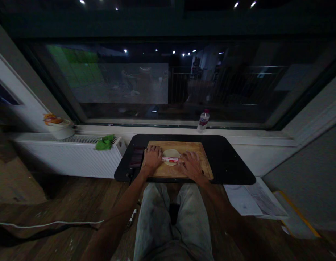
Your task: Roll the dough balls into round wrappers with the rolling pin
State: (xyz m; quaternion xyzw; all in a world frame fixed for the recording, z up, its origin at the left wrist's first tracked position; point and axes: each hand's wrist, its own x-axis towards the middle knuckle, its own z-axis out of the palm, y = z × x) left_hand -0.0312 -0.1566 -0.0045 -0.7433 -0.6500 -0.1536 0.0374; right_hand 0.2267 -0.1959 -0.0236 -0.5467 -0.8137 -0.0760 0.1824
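A pale, flat round of dough lies near the middle of a wooden cutting board. Across it runs a rolling pin with a red and white printed wrap. My left hand rests over the pin's left end, fingers curved down towards the board. Over the right end lies my right hand, its fingers bent over the pin. Both palms hide the pin's ends. The board sits on a black table.
A dark reddish-brown object lies left of the board. On the sill behind stands a water bottle. A white radiator at left bears a green cloth and a white tub. Papers are low on the right.
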